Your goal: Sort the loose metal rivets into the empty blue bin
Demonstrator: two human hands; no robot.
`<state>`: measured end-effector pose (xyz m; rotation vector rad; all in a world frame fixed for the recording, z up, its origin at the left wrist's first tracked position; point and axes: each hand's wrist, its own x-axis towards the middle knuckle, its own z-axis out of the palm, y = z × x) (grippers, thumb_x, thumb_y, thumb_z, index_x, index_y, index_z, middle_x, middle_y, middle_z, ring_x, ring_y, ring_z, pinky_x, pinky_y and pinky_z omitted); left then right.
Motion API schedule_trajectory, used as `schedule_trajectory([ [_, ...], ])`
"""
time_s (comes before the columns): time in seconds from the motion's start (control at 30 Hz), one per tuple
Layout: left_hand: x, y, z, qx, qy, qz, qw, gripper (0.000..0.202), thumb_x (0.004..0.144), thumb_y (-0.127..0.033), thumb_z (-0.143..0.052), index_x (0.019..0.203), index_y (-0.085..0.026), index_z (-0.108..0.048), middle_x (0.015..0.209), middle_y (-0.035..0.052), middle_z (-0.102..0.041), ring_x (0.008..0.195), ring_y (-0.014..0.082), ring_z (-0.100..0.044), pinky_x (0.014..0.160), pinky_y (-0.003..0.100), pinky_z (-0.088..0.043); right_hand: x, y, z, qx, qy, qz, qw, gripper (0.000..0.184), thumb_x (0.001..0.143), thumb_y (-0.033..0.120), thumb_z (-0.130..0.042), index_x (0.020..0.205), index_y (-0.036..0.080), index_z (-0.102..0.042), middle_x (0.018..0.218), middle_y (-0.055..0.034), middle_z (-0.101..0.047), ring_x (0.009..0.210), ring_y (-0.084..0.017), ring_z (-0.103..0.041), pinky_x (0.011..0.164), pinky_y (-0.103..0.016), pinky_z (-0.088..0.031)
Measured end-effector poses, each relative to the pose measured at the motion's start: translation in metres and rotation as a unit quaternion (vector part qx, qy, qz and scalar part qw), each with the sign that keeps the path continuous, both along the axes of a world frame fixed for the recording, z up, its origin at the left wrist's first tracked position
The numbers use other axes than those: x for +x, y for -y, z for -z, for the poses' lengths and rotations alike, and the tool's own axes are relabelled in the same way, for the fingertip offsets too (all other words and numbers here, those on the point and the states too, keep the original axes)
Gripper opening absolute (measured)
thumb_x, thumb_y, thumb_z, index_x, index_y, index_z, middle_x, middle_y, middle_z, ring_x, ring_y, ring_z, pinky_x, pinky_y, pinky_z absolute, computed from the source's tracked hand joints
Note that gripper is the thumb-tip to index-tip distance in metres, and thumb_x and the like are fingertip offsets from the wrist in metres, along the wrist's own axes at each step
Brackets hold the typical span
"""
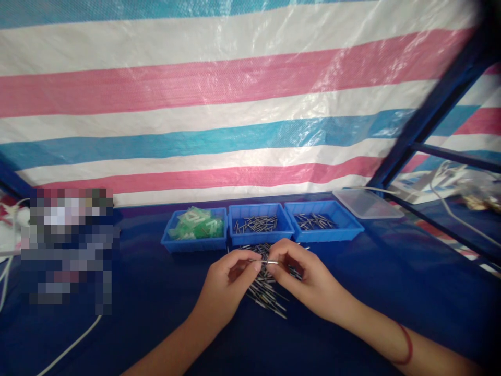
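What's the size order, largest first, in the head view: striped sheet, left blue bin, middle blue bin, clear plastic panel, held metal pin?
1. Striped sheet
2. Left blue bin and middle blue bin: too alike to rank
3. Clear plastic panel
4. Held metal pin

No readable text.
Nothing legible stands on the middle bin (261,239), on the left bin (195,244) or right bin (331,235) beside it, or on the sheet (235,133) behind it; any print on the green packets (199,225), left of the middle bin, is too small to tell.
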<state>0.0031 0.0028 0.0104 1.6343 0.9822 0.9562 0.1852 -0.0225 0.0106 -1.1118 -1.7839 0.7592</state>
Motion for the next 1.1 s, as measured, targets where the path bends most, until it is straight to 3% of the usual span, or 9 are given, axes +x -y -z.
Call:
schedule_trajectory([
  [0.17,-0.001,0.003,-0.002,0.098,-0.112,0.018,0.989,0.014,0.086,-0.027,-0.056,0.089,-0.017,-0.066,0.076,0.0014,-0.064,0.066,0.0134,-0.058,0.061,0.022,-0.045,0.0,0.002,0.0,0.043,-0.014,0.0,0.999,0.008,0.09,0.027,-0.051,0.087,0.02,-0.053,0.081,-0.0022,-0.053,0.069,-0.014,-0.051,0.061,-0.027,-0.044],
  [0.27,-0.004,0.004,-0.009,0.162,-0.168,0.038,0.972,0.016,0.088,-0.027,-0.054,0.096,-0.019,-0.064,0.086,0.0025,-0.065,0.071,0.0139,-0.059,0.065,0.023,-0.046,0.007,-0.002,-0.007,0.086,0.009,0.017,0.996,0.008,0.09,0.025,-0.05,0.085,0.021,-0.055,0.08,-0.0029,-0.054,0.072,-0.016,-0.053,0.065,-0.029,-0.045],
  [0.37,-0.012,0.001,-0.019,0.212,-0.238,0.048,0.947,0.02,0.089,-0.03,-0.053,0.106,-0.022,-0.062,0.102,0.0039,-0.064,0.086,0.0172,-0.061,0.077,0.026,-0.047,0.029,-0.014,-0.017,0.156,0.036,0.105,0.982,0.008,0.089,0.025,-0.052,0.083,0.021,-0.056,0.083,-0.0043,-0.057,0.077,-0.018,-0.054,0.069,-0.032,-0.045],
  [0.47,-0.021,-0.006,-0.026,0.244,-0.304,0.05,0.919,0.019,0.091,-0.028,-0.05,0.101,-0.022,-0.064,0.101,0.0035,-0.064,0.094,0.0189,-0.06,0.084,0.029,-0.045,0.061,-0.031,-0.024,0.208,0.079,0.242,0.944,0.008,0.087,0.028,-0.054,0.087,0.021,-0.059,0.082,-0.0049,-0.058,0.071,-0.018,-0.053,0.065,-0.032,-0.044],
  [0.53,-0.026,-0.011,-0.028,0.254,-0.341,0.04,0.904,0.02,0.091,-0.028,-0.048,0.1,-0.022,-0.064,0.099,0.0037,-0.065,0.093,0.0194,-0.061,0.084,0.029,-0.046,0.08,-0.041,-0.022,0.215,0.146,0.287,0.922,0.013,0.087,0.03,-0.054,0.091,0.021,-0.061,0.08,-0.0051,-0.059,0.067,-0.018,-0.052,0.064,-0.033,-0.043],
  [0.63,-0.029,-0.015,-0.028,0.255,-0.392,0.038,0.883,0.022,0.092,-0.03,-0.047,0.101,-0.021,-0.065,0.099,0.0041,-0.065,0.092,0.0207,-0.061,0.082,0.031,-0.047,0.097,-0.054,-0.014,0.197,0.247,0.278,0.907,0.018,0.086,0.031,-0.054,0.095,0.019,-0.064,0.085,-0.0075,-0.061,0.069,-0.019,-0.056,0.067,-0.034,-0.045],
  [0.73,-0.031,-0.016,-0.028,0.242,-0.428,0.054,0.869,0.024,0.092,-0.032,-0.046,0.103,-0.022,-0.065,0.1,0.0039,-0.064,0.091,0.0214,-0.061,0.081,0.032,-0.047,0.098,-0.058,-0.007,0.184,0.273,0.269,0.905,0.02,0.086,0.03,-0.053,0.096,0.018,-0.065,0.085,-0.0083,-0.063,0.074,-0.021,-0.059,0.067,-0.034,-0.046],
  [0.9,-0.033,-0.013,-0.026,0.227,-0.447,0.092,0.86,0.027,0.089,-0.039,-0.051,0.106,-0.023,-0.064,0.102,0.004,-0.063,0.091,0.0223,-0.061,0.077,0.032,-0.048,0.076,-0.047,-0.01,0.185,0.231,0.238,0.925,0.016,0.087,0.026,-0.051,0.091,0.019,-0.064,0.082,-0.006,-0.065,0.075,-0.02,-0.06,0.069,-0.033,-0.047],
  [1.1,-0.027,-0.011,-0.02,0.246,-0.445,0.106,0.855,0.021,0.088,-0.033,-0.053,0.101,-0.021,-0.065,0.096,0.0041,-0.063,0.086,0.0198,-0.061,0.074,0.027,-0.047,0.04,-0.029,-0.009,0.215,0.22,0.125,0.943,0.016,0.09,0.023,-0.047,0.087,0.02,-0.063,0.084,-0.007,-0.067,0.08,-0.021,-0.06,0.076,-0.039,-0.046],
])
